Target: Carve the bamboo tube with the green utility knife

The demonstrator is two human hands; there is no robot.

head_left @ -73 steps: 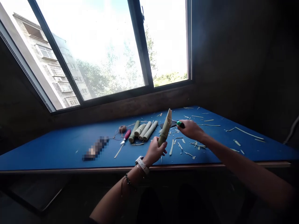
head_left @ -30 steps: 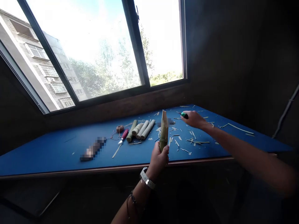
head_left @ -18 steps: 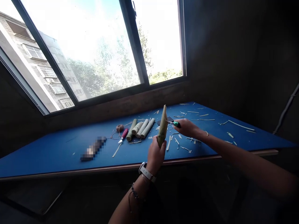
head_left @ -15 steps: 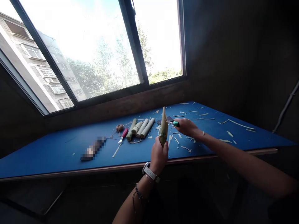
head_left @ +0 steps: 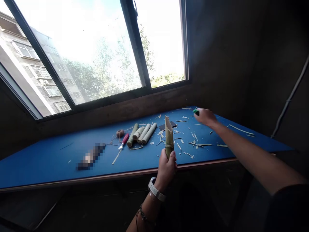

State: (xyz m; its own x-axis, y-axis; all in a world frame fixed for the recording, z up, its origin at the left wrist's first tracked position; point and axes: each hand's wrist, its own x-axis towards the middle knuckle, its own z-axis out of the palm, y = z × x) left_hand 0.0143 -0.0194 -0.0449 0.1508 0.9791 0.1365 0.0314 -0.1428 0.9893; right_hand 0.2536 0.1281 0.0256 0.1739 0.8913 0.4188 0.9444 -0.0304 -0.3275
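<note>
My left hand (head_left: 167,168) is closed around the lower end of a green bamboo tube (head_left: 169,138), held nearly upright over the front edge of the table. The tube's top is cut away on a slant, so its pale hollow shows below a pointed tip. Over the right part of the table, well apart from the bamboo, my right hand (head_left: 205,116) grips a knife with a green and black handle (head_left: 196,112). Its blade cannot be made out. Behind the bamboo lies a dark flat slab (head_left: 173,124), partly hidden.
On the blue table (head_left: 60,158) lie several short bamboo pieces (head_left: 149,133), a ball of twine (head_left: 120,132), a red-handled knife (head_left: 125,140) and a blurred-out object (head_left: 93,156). Bamboo shavings (head_left: 196,141) are scattered on the right. A window (head_left: 108,58) stands behind.
My right hand with the knife has moved away from the bamboo, right and farther back. The bamboo tube has turned, and its cut hollow now faces into view.
</note>
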